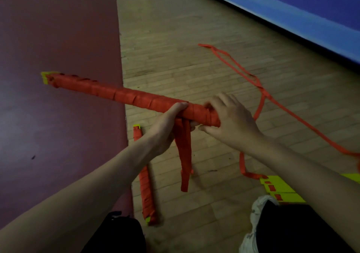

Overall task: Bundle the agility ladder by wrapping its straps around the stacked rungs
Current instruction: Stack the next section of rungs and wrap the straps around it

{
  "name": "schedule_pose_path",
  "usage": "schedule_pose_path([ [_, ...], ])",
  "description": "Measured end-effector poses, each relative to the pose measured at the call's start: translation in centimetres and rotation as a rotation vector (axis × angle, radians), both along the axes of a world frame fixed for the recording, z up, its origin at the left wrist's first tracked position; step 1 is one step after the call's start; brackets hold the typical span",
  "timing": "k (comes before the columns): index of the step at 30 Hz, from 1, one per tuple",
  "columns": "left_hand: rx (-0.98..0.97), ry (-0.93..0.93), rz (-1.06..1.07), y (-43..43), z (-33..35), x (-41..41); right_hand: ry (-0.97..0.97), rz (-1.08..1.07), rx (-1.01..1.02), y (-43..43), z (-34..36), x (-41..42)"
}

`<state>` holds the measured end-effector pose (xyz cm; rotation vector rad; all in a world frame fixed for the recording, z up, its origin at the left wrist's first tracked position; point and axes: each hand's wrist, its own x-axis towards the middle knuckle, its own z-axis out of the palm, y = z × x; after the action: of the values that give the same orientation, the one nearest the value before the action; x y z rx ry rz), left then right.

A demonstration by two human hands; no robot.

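Bundle (120, 96) in left hand (165, 130), right hand (231, 122) hiding its end

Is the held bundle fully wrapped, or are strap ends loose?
Not fully wrapped: strap ends hang loose below the bundle.
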<state>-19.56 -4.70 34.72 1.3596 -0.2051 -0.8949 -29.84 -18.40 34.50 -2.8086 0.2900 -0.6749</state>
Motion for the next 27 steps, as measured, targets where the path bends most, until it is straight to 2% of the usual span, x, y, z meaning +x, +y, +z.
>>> schedule_pose_path([
  [2,0.007,-0.029,-0.020,0.1,0.4,0.0,0.200,0.017,0.396,-1.0,2.0,-0.3],
  [6,-0.010,-0.062,-0.106,0.1,0.5,-0.2,0.550,0.190,0.957,-2.3,3.6,-1.5],
  [10,-0.006,-0.119,-0.195,0.3,0.6,-0.5,0.725,0.178,1.196,-2.6,2.9,-1.5],
  [13,-0.010,-0.176,-0.210,0.7,0.4,-0.2,0.819,0.132,1.305,-2.0,2.2,-1.4],
  [19,-0.086,-0.187,-0.250,1.2,1.1,0.7,0.536,0.177,1.318,-1.7,2.1,-1.1],
  [23,-0.096,-0.167,-0.331,1.6,0.7,0.7,0.481,0.170,1.279,-2.0,2.3,-1.1],
  [27,-0.081,-0.148,-0.215,1.7,-0.3,0.6,0.430,0.155,1.207,-2.4,2.4,-1.3],
])
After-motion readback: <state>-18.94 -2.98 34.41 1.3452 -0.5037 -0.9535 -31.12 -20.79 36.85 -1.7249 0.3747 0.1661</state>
